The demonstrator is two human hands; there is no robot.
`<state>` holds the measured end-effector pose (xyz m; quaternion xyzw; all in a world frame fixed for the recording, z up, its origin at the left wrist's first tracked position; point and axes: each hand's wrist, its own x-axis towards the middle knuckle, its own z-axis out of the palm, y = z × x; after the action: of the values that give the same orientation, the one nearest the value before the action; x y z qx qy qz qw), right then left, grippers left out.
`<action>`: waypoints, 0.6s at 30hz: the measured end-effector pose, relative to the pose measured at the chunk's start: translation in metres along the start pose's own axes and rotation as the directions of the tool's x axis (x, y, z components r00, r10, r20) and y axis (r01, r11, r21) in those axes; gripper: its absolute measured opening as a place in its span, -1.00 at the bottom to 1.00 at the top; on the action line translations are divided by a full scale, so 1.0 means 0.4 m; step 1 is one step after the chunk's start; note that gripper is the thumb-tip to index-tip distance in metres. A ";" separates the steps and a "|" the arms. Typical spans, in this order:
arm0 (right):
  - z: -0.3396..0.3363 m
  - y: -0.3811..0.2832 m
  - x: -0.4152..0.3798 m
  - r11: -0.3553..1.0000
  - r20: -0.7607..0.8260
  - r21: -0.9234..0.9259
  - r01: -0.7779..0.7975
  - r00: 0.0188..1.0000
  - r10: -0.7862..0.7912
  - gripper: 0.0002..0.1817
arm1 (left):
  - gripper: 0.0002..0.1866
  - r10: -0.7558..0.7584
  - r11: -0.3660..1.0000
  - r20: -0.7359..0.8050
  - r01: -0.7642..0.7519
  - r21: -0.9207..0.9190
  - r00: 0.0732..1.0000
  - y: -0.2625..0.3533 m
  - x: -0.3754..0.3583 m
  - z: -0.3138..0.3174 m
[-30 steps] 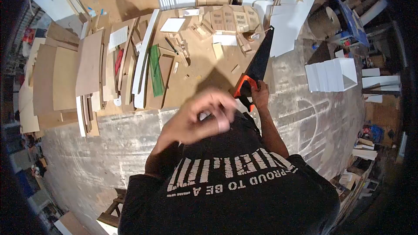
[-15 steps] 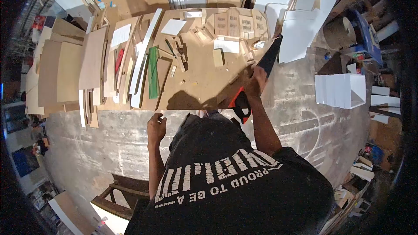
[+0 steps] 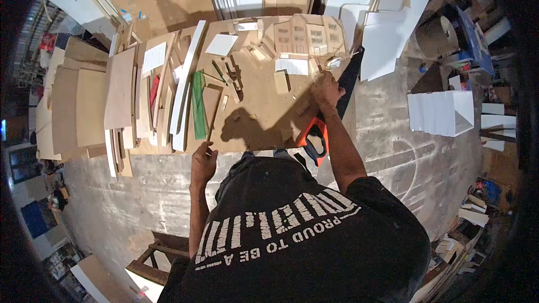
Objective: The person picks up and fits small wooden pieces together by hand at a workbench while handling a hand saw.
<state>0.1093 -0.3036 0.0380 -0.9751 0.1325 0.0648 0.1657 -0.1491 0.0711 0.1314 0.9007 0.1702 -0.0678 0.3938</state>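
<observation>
My right hand point(image 3: 327, 91) reaches over the right part of the workbench, its fingers bent round a small wooden piece point(image 3: 316, 67) that they partly hide. Below that wrist lies a handsaw point(image 3: 315, 139) with an orange and black handle; its dark blade points up and to the right along the bench side. My left hand point(image 3: 204, 158) hangs at the bench's front edge, fingers loosely curled and slightly apart, with nothing visible in it. Close by are a green strip point(image 3: 199, 104) and a thin brown panel point(image 3: 209, 106).
A wooden house-front model point(image 3: 309, 35) stands at the back of the workbench point(image 3: 255, 92). Long boards and strips point(image 3: 120, 90) are stacked on the left. A wooden block point(image 3: 282, 81) and small offcuts lie mid-bench. A white box point(image 3: 441, 113) is on the floor at right.
My right hand has moved up and left, from over the saw to the small wooden piece. More of the saw's handle shows. My left hand stays near the front edge.
</observation>
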 end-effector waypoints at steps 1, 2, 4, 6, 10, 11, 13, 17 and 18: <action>-0.031 -0.027 -0.019 1.000 -0.008 0.007 0.006 1.000 -0.006 -0.26 | -0.70 0.002 1.000 -0.012 -0.002 0.018 1.000 -0.006 0.011 -0.013; -0.067 -0.050 -0.046 1.000 -0.014 0.013 0.012 1.000 -0.012 -0.26 | -0.69 0.003 0.999 -0.023 -0.002 0.037 1.000 -0.015 0.020 -0.025; -0.086 -0.065 -0.079 0.999 -0.038 0.010 0.040 0.998 -0.039 -0.27 | -0.67 -0.038 0.999 -0.035 0.039 0.028 0.999 -0.018 0.028 -0.046; -0.091 -0.063 -0.091 0.996 -0.079 -0.014 0.087 0.993 -0.087 -0.29 | -0.66 -0.025 0.999 -0.021 0.025 0.028 0.999 -0.015 0.033 -0.061; -0.186 -0.080 -0.134 0.997 0.070 0.062 0.056 0.996 -0.060 -0.28 | -0.61 -0.037 0.999 0.020 0.037 -0.019 0.999 -0.045 0.042 -0.054; -0.212 -0.083 -0.146 0.991 0.117 0.097 0.094 0.988 -0.105 -0.27 | -0.60 -0.040 0.999 0.026 0.041 -0.028 0.999 -0.048 0.045 -0.051; -0.188 -0.053 -0.139 0.981 0.144 0.089 0.174 0.972 -0.186 -0.24 | -0.60 -0.038 0.998 0.042 0.040 -0.040 0.998 -0.045 0.049 -0.044; -0.086 0.034 -0.112 0.896 0.048 0.036 0.442 0.895 -0.443 -0.20 | -0.60 0.045 0.999 0.008 -0.045 -0.008 0.999 -0.019 0.055 -0.023; -0.088 0.035 -0.114 0.847 0.012 0.054 0.529 0.848 -0.530 -0.20 | -0.59 0.062 0.998 0.011 -0.062 -0.013 0.998 -0.008 0.056 -0.024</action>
<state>0.0647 -0.3176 0.0747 -0.9686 -0.1419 0.0264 0.2023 -0.1296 0.0858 0.1299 0.9027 0.1405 -0.0596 0.4022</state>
